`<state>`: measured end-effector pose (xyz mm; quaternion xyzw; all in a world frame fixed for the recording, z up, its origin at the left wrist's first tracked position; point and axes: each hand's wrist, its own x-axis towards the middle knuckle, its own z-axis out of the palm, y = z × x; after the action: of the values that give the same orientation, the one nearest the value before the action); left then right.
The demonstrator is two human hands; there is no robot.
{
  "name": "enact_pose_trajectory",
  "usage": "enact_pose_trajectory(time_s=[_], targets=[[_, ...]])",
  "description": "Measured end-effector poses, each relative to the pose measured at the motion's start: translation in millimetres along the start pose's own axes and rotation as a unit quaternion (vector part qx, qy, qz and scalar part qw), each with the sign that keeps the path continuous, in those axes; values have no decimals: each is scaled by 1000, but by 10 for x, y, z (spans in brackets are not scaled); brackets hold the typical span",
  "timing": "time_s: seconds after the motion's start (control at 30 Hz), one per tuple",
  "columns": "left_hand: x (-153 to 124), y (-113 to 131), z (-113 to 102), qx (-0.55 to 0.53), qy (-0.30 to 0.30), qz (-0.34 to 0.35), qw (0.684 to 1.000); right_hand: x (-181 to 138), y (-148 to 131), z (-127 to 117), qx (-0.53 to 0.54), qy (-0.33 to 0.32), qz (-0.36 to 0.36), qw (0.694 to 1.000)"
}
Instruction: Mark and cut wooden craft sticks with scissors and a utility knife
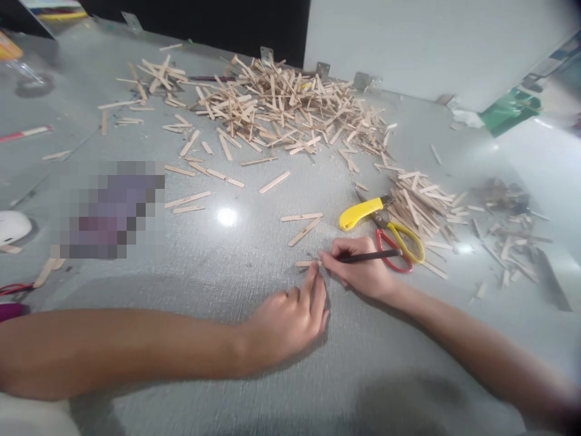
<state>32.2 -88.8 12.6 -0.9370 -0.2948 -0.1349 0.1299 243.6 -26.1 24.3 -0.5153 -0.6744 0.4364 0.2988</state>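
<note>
My right hand (361, 266) grips a black pen (370, 257), its tip down at a small wooden stick (305, 263) lying on the grey table (254, 387). My left hand (285, 318) rests on the table, one finger stretched forward and pressing on that same stick, the other fingers curled. Two more loose sticks (303, 224) lie just beyond.
A big heap of wooden sticks (281, 109) covers the far middle of the table; a smaller pile (422, 203) lies at right. A yellow utility knife (361, 212) and red-and-yellow scissors (399, 242) sit just past my right hand. A blurred patch (109, 209) is at left.
</note>
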Motion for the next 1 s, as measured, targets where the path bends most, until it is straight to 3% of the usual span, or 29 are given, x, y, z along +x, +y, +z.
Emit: enact_pose_trajectory(time_s=[1.0], targets=[[-16, -14, -4, 6, -1, 3, 1000, 22, -39, -26, -20, -10, -21, 1000]])
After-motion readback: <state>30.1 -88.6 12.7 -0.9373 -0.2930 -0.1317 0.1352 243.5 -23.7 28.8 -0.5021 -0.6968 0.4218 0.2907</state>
